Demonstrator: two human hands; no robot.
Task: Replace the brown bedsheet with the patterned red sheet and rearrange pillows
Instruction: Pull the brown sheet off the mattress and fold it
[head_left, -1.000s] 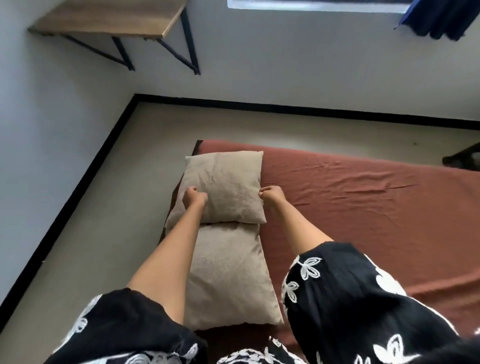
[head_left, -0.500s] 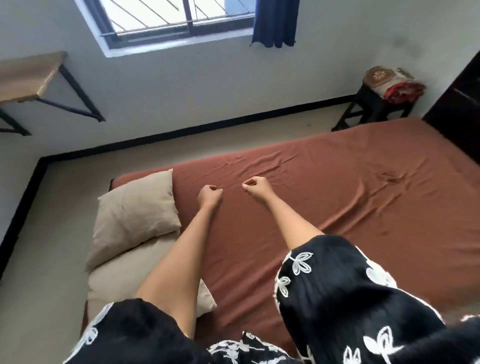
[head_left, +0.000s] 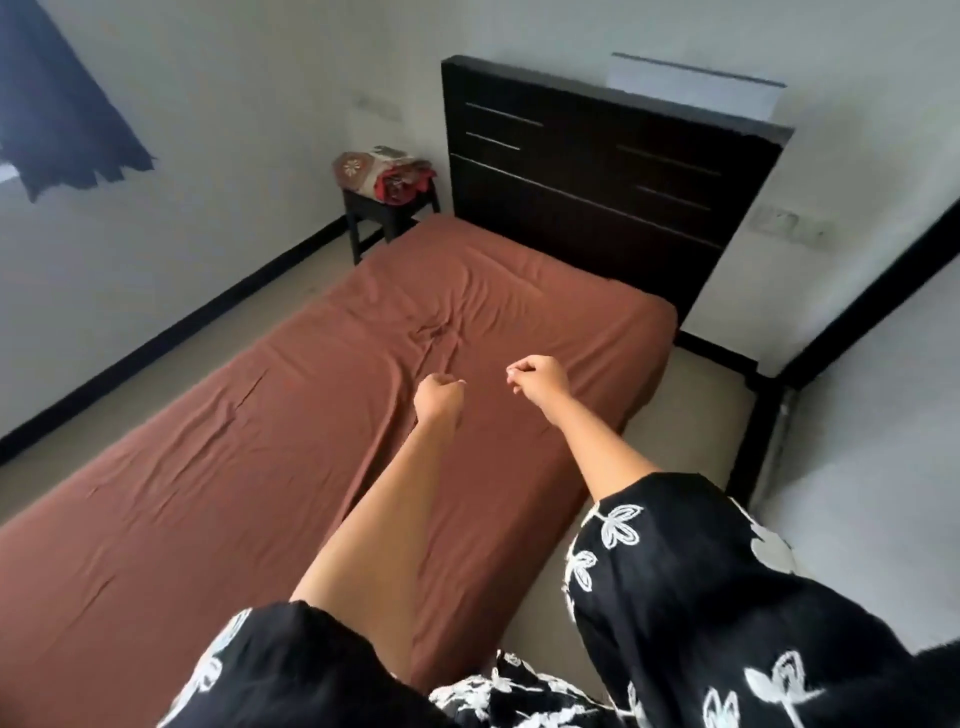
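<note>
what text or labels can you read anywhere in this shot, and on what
None can be read.
Folded patterned sheet on the stool: flower motifs only, no letters.
Wall plates: too blurred to show any marking.
Headboard: plain stripes, no text.
Brown bedsheet: plain.
Sleeves: white flower print, no words.

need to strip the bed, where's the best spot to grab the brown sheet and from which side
Take the brown sheet at the near corner by the headboard, where it wraps down over the mattress edge. Come from the floor side on the right, hooking fingers under the hanging hem and peeling up and toward the bed's middle. The flat top offers only shallow wrinkles to pinch.
</note>
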